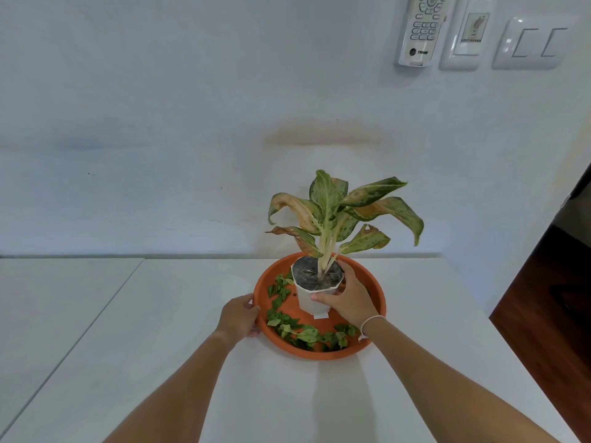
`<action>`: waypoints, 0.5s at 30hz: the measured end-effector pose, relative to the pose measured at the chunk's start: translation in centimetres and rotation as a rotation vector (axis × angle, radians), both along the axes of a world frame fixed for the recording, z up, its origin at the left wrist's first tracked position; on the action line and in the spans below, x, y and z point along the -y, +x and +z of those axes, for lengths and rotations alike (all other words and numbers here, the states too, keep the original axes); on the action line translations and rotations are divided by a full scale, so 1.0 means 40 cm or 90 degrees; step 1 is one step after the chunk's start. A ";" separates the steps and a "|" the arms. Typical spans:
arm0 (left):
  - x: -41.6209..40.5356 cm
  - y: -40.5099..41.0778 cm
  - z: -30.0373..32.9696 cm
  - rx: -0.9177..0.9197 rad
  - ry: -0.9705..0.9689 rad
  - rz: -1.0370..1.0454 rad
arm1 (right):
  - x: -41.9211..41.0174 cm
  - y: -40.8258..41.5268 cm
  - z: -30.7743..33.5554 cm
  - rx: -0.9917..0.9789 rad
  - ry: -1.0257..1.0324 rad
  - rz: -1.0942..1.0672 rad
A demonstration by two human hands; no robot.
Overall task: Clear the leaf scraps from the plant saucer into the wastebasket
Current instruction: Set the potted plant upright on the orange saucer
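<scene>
- White laminate makes up the table (179, 362), which fills the lower view; a seam at 9 o'clock splits it into 2 panels, and its far edge meets a pale wall (160, 123).
- On that wall at 1 o'clock hang a remote control (421, 28) in a holder, a small control panel (470, 30) beside it, and a 2-rocker light switch (537, 42) further right.
- Dark wooden flooring (550, 302) shows at 3 o'clock, past the table's right edge.
- Terracotta-coloured and round, the plant saucer (379, 302) sits on the table just below the centre of the view.
- Inside it stands a white pot (308, 303) filled with dark soil (311, 274), slightly toward the saucer's 12 o'clock side.
- From the soil rises a plant (332, 212) with speckled green leaves, several browned at the edges.
- Green leaf scraps (305, 334) lie loose on the saucer floor, spread in an arc from 9 o'clock round to 5 o'clock of the pot.
- At the saucer's 9 o'clock, the left hand (240, 316) holds the rim, fingers curled over its outer edge.
- From 3 o'clock, the right hand (347, 298) grips the pot, thumb across the near wall and fingers wrapped behind it; a thin white bracelet (371, 326) circles the wrist.
- Both forearms reach in from 6 o'clock.
</scene>
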State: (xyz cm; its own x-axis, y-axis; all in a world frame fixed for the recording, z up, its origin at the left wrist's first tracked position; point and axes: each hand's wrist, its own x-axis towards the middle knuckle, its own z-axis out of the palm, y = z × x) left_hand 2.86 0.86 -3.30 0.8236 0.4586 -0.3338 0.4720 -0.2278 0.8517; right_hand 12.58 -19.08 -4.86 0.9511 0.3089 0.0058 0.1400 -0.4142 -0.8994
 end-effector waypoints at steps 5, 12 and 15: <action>0.000 0.001 0.001 -0.002 0.003 0.005 | 0.002 -0.004 0.000 -0.002 -0.007 -0.003; -0.004 0.005 -0.006 -0.004 0.025 -0.004 | 0.005 -0.018 0.003 -0.009 -0.007 -0.017; -0.007 0.006 -0.006 -0.008 0.043 -0.013 | 0.006 -0.022 0.007 -0.011 -0.006 -0.021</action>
